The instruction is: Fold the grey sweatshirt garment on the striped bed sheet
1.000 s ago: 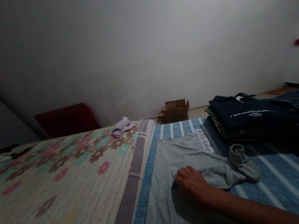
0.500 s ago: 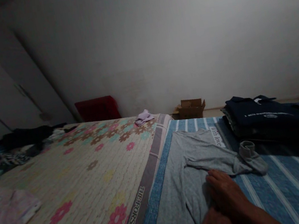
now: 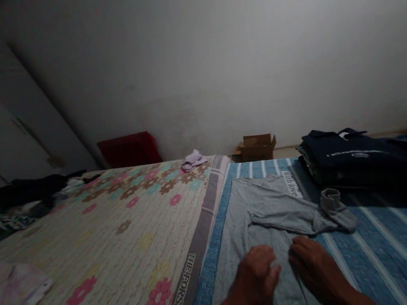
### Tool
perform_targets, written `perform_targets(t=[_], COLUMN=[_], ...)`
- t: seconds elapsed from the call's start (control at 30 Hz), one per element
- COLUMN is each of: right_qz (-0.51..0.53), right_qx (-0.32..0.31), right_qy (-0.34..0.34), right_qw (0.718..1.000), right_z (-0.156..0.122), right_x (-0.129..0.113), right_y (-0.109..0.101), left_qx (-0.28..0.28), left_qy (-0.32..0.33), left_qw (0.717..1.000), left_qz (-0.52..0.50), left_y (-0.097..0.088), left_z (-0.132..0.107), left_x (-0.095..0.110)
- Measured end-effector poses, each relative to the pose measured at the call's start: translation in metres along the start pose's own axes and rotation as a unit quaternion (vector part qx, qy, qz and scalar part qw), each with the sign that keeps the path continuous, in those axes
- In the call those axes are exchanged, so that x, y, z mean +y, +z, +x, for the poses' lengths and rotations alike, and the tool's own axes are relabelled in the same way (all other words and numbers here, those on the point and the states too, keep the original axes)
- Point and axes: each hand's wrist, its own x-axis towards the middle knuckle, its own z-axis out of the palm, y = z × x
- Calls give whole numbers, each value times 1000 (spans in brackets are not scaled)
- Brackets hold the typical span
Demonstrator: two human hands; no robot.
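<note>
A grey long-sleeved shirt [image 3: 236, 230] lies on the blue striped sheet, one sleeve stretched out to the right with its cuff bunched up. Over the lower body of the shirt is my left hand [image 3: 257, 276], slightly blurred, with bent fingers and a gap between them and the thumb; nothing shows in it. My right hand [image 3: 316, 264] is at the shirt's right edge below the sleeve, its fingers curled closed on the fabric. Folds run down the cloth between both hands. A white "With love" print [image 3: 291, 184] shows near the collar.
Folded dark clothes [image 3: 353, 161] are stacked at the right. Left of the blue sheet [image 3: 381, 232] is a flowered mat [image 3: 127, 259] bearing a lilac cloth [image 3: 192, 160] and a pink garment [image 3: 9, 299]. A cardboard box [image 3: 257, 147] and a red case [image 3: 129, 150] stand by the wall.
My left hand has come up from the bottom edge and moved left, away from my right hand. The right hand has shifted slightly right, and the view has turned a little.
</note>
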Motion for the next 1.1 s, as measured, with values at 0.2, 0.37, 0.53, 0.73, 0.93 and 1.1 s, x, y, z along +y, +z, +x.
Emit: perform_targets(t=[0.2,0.37,0.53,0.73,0.93,1.1], right_qz=[36,42,42,27,-24,-51], right_qx=[36,36,56,97,93,110], right_qy=[-3,-16,-17,-68,-138,-103], right_qw=[999,998,997,993,986,987], right_z=[-3,-3,-3,2,0,-8], right_x=[11,20,21,24,42,52], right_y=[7,5,5,4,18,44], left_qx=[-21,-49,-60,1,7,3], left_qy=[-187,-222,-203,-170,-195,-234], left_qw=[977,965,964,971,969,961], left_qz=[102,129,159,170,154,146], left_y=[-24,-17,-4,5,-4,-15], left_z=[31,40,33,19,38,105], left_x=[-37,-45,-47,-50,-65,-103])
